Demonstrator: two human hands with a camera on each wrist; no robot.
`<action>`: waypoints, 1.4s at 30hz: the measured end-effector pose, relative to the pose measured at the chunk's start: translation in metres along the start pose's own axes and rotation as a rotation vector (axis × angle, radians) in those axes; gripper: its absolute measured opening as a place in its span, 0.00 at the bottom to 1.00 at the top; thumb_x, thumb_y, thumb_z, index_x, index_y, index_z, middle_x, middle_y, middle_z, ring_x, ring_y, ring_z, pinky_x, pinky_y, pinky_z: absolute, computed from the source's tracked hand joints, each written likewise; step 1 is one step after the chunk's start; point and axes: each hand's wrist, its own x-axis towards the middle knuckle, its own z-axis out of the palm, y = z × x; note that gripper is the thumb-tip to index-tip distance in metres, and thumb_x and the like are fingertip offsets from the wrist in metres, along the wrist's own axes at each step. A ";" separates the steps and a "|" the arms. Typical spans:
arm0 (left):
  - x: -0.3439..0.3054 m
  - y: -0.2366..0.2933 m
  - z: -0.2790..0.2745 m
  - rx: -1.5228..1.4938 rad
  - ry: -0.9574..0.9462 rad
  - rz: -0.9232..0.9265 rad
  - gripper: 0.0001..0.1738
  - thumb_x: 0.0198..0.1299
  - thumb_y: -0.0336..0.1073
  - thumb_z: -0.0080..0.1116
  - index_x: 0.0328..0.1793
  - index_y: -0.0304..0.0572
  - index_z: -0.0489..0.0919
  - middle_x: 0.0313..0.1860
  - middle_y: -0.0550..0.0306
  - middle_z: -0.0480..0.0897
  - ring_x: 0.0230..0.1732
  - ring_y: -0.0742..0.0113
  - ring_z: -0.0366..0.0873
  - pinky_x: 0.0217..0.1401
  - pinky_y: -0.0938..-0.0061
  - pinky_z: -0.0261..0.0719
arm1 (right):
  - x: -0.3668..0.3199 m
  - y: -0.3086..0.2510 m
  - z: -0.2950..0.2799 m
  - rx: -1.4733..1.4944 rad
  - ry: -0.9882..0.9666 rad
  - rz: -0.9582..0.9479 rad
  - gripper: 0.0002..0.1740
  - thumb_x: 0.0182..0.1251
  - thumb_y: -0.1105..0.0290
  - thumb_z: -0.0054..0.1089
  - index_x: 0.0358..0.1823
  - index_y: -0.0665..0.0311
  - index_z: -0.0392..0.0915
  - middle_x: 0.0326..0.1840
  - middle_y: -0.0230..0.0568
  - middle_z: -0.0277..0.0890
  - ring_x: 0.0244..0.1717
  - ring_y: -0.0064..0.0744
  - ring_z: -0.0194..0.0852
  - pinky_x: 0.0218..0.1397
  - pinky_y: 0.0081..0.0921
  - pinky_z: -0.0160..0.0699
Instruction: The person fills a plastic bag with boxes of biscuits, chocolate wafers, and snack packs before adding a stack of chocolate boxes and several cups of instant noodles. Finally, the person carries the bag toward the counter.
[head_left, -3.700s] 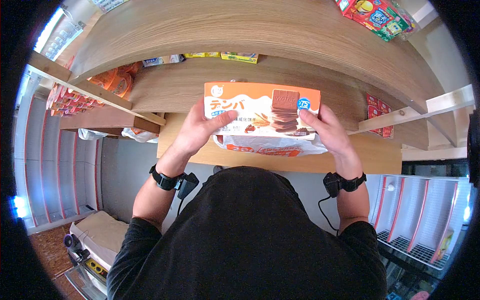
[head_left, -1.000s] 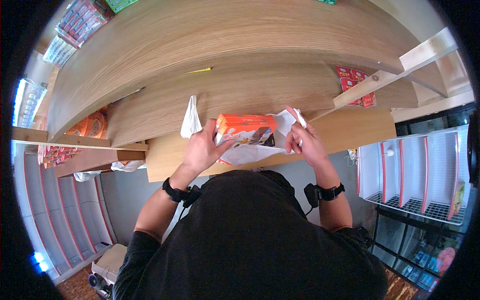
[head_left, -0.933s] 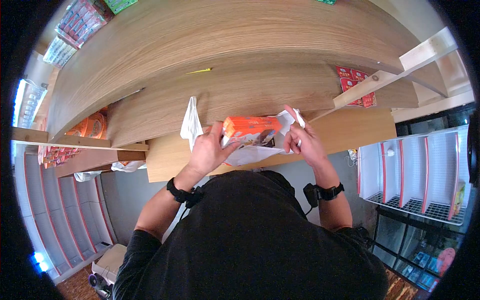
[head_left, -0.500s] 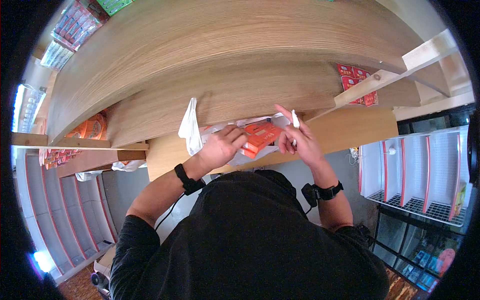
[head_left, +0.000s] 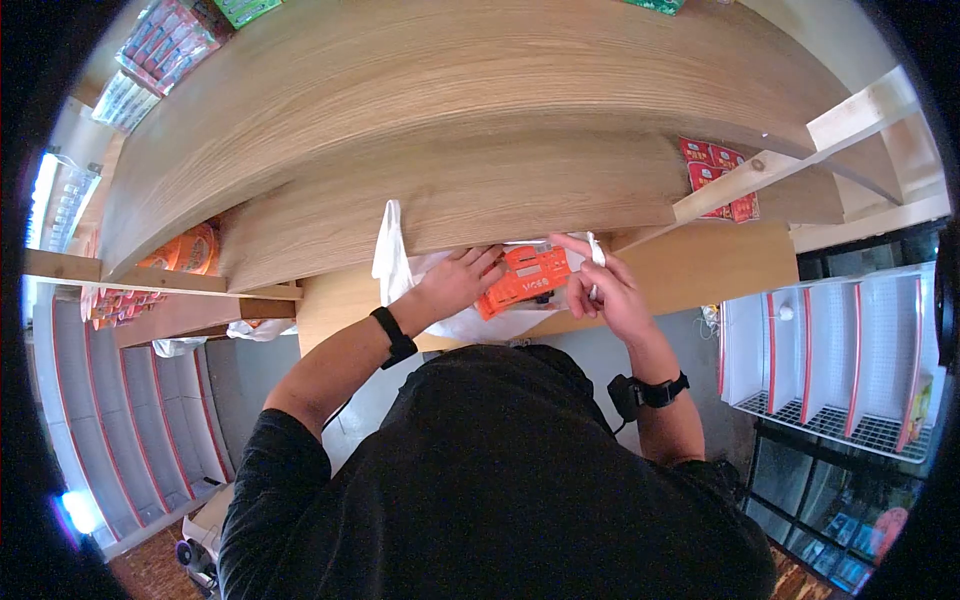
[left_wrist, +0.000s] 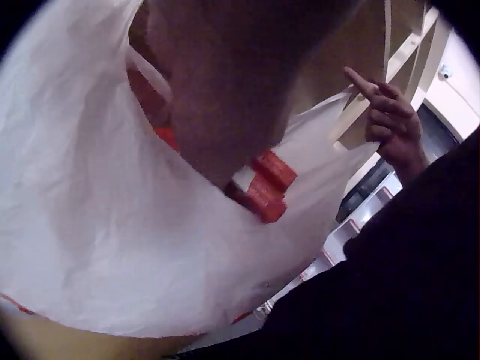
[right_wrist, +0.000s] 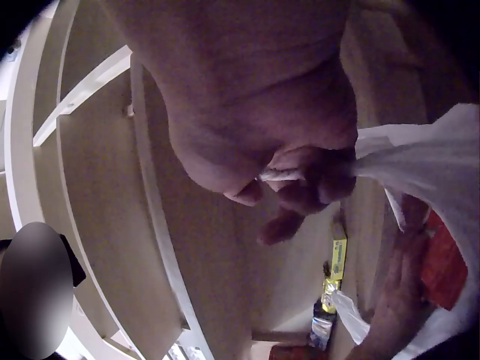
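Orange wafer biscuit boxes [head_left: 528, 280] lie slanted in the mouth of a white plastic bag [head_left: 480, 326] at the near edge of the shelf. My left hand [head_left: 458, 284] reaches into the bag, its fingers extended by the boxes' left end. The left wrist view has most of that hand hidden behind the bag wall [left_wrist: 112, 202], with orange box corners [left_wrist: 268, 191] beside it. My right hand [head_left: 612, 287] grips the bag's right handle, index finger pointing out; in the right wrist view the gathered plastic [right_wrist: 379, 161] runs from its curled fingers. The left handle [head_left: 392, 250] stands up loose.
Wooden shelf boards [head_left: 440, 90] overhang the bag at the back. Red packets [head_left: 718, 182] lie right, beside a wooden crosspiece [head_left: 745, 186]. Orange tubs [head_left: 190, 250] stand left. A white wire-floored rack [head_left: 840, 350] is at far right.
The boxes, earlier held up with both hands and then by the left hand, have gone down into the bag and turned. The left fingers have straightened; the right hand now holds the handle.
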 end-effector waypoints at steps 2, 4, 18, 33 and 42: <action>-0.004 0.003 0.004 -0.036 -0.019 -0.042 0.34 0.59 0.43 0.61 0.71 0.38 0.71 0.74 0.43 0.70 0.76 0.47 0.67 0.78 0.57 0.68 | -0.001 -0.003 0.001 -0.017 0.013 0.025 0.27 0.83 0.64 0.37 0.77 0.64 0.67 0.20 0.29 0.73 0.18 0.13 0.60 0.23 0.15 0.60; -0.006 0.004 -0.016 -0.155 -0.006 -0.062 0.39 0.55 0.47 0.67 0.72 0.37 0.70 0.74 0.42 0.70 0.77 0.47 0.66 0.78 0.57 0.68 | -0.001 -0.001 0.001 0.001 0.003 0.017 0.26 0.83 0.64 0.37 0.75 0.65 0.69 0.20 0.29 0.73 0.19 0.13 0.60 0.23 0.15 0.59; -0.070 -0.009 -0.080 -0.184 0.463 -0.896 0.27 0.50 0.40 0.78 0.53 0.38 0.79 0.44 0.47 0.84 0.49 0.42 0.81 0.55 0.54 0.78 | 0.017 -0.003 0.002 0.016 -0.112 -0.024 0.23 0.83 0.63 0.39 0.67 0.67 0.75 0.20 0.30 0.73 0.20 0.14 0.62 0.24 0.15 0.59; -0.081 0.062 -0.110 -1.104 0.431 -1.037 0.10 0.64 0.32 0.65 0.46 0.35 0.80 0.34 0.58 0.82 0.40 0.71 0.80 0.48 0.69 0.79 | 0.046 0.012 0.000 0.023 -0.314 0.026 0.23 0.83 0.61 0.45 0.63 0.74 0.75 0.23 0.30 0.75 0.22 0.15 0.65 0.26 0.16 0.61; -0.148 0.136 -0.189 -1.276 0.595 -0.968 0.06 0.66 0.31 0.64 0.43 0.36 0.81 0.36 0.62 0.84 0.41 0.73 0.81 0.49 0.73 0.78 | 0.015 -0.026 0.082 -0.184 -0.669 0.032 0.21 0.82 0.64 0.47 0.65 0.74 0.71 0.32 0.34 0.81 0.33 0.19 0.75 0.41 0.19 0.74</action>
